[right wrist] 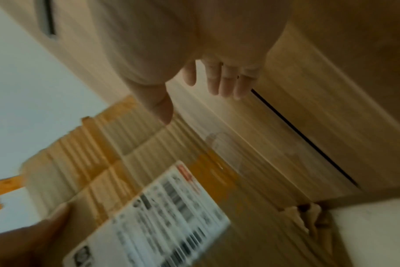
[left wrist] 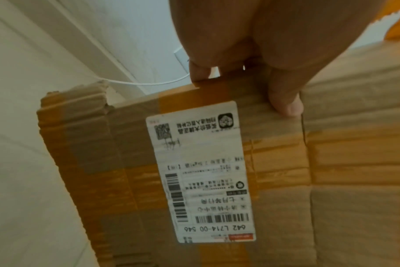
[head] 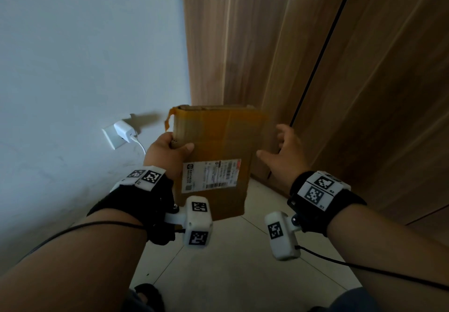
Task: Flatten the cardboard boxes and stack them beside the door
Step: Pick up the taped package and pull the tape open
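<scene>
White charger (head: 124, 130) in wall socket (head: 112, 139)

Head view looks down from above; both wrist views sit close, the right somewhat blurred, sharing the cardboard box (head: 213, 156).

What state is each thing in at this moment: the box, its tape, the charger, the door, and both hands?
Brown cardboard box with white shipping label: flattened, held upright off the floor.
Orange tape strip: peeled loose at the box's top corner.
White wall charger: plugged in.
Wooden door: closed.
Left hand: grips the box's edge.
Right hand: open, holding nothing.
</scene>
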Motion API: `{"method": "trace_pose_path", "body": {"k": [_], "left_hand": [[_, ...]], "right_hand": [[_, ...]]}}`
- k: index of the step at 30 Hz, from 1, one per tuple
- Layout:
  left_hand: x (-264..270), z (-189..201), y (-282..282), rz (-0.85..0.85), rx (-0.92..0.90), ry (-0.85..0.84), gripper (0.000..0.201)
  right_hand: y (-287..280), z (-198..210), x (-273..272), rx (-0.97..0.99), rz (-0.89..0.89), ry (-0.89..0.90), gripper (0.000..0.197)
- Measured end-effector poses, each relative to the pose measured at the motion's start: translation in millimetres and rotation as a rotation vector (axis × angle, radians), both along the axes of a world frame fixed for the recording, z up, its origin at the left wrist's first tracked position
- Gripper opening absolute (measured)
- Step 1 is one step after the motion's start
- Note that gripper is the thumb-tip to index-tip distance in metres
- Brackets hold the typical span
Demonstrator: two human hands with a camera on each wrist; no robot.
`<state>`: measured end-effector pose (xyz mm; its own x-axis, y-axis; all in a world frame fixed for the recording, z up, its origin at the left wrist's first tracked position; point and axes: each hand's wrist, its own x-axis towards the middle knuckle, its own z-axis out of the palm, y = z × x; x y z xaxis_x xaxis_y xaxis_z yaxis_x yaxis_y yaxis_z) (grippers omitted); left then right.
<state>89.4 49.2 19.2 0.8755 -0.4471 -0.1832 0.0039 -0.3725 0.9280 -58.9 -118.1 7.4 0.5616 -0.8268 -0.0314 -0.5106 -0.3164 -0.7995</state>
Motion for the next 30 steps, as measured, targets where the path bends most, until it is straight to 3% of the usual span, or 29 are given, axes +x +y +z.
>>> {"method": "trace_pose_path", "body": {"k": [7,9,11,13,17,20,27,30], "left_hand": [[18,3,-6,0.163,-0.333,0.277,0.018],[23,5,-6,0.206,-0.43,0.359,0.018],[28,5,-5,0.261,-0.498,0.435,0.005],[31,6,-5,0.309,-0.549,0.489,0.013],[37,3,-10,0.368,-0.554,0.53,0.014],[43,-6,-16,0.41,-0.516,0.574,0.017],[57,-29,-19,0.44,-0.425,0.625,0.028],[61,-45,-24,0.441,-0.408,0.641,0.034]], "right_hand": [[0,-32,3,0.364,0.084,0.095,0.086],[-3,-39,4,0.397,0.058,0.088,0.086],[-9,-47,6,0.433,-0.011,0.064,0.085],[-13,-55,6,0.541,-0.08,-0.001,0.082],[-12,-68,12,0.853,-0.064,-0.106,0.067],[-7,-77,23,0.969,-0.018,-0.159,0.051],[-7,-100,47,0.998,-0.064,-0.222,0.025],[-9,-116,54,1.019,-0.107,-0.259,0.025]]}}
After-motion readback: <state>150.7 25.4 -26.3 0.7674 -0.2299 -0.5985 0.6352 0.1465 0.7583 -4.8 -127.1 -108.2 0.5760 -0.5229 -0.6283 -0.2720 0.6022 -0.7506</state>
